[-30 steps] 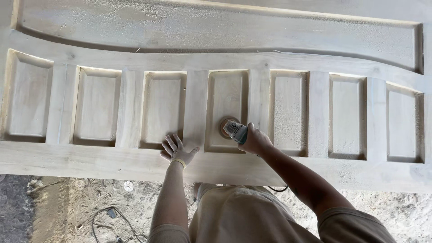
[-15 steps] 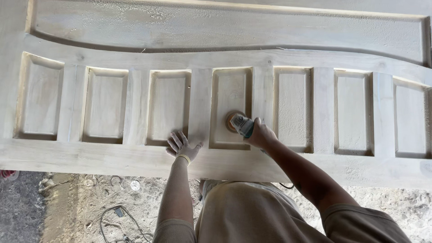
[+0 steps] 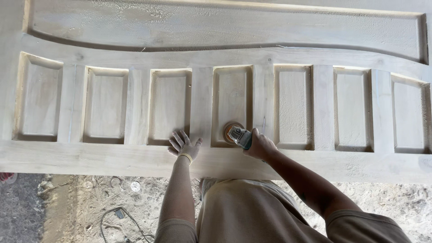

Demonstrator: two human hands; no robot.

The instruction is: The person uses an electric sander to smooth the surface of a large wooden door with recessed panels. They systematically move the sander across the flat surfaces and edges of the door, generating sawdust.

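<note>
A large pale wooden door (image 3: 135, 159) lies flat before me, carved with a row of several recessed rectangular panels and a long curved panel above. My right hand (image 3: 260, 145) grips a small angle grinder (image 3: 238, 134) whose orange sanding disc (image 3: 230, 129) rests at the lower end of the middle panel (image 3: 231, 96). My left hand (image 3: 183, 144) lies flat with fingers spread on the door's lower rail, just left of that panel.
Sawdust coats the curved upper panel (image 3: 225, 24). Below the door's near edge is a dusty floor with a black cable (image 3: 119, 216), a small round lid (image 3: 134, 185) and a red object (image 3: 4, 176) at the far left.
The grinder slid up the middle panel half a second ago, then came back down to its lower end. My left hand stayed pressed on the rail. The view shifted slightly.
</note>
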